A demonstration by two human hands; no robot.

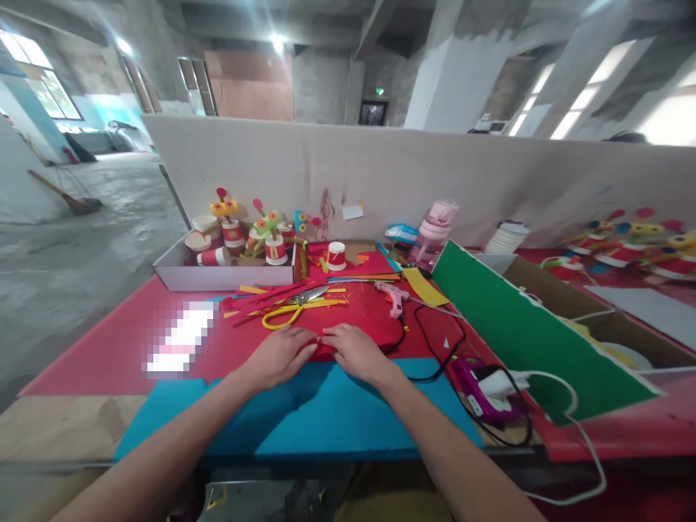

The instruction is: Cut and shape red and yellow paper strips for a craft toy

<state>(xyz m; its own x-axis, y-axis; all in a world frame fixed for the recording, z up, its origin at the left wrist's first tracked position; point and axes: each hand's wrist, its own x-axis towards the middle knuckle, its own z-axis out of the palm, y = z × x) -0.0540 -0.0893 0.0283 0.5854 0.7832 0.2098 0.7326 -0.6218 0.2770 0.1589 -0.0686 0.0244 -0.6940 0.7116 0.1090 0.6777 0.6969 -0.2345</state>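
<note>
My left hand (280, 355) and my right hand (353, 349) meet near the table's front, fingertips close together. Both have their fingers and thumbs closed on a piece of red paper (326, 355), though the hands hide much of it. Beneath my wrists lies a blue sheet (304, 406). Just beyond my left hand are scissors with yellow handles (283, 317), blades pointing away to the right. Colored paper strips (261, 296) lie around them. A pink glue gun (396, 297) rests beyond my right hand, its black cord trailing right.
At the back left, a white box (228, 277) holds paper-cup figures. A red-and-white cup (336, 256) stands at the back. On the right are a green-sided box (533, 341) and a purple power strip (483, 391) with a white plug and loose cables. A partition (283, 167) borders the back.
</note>
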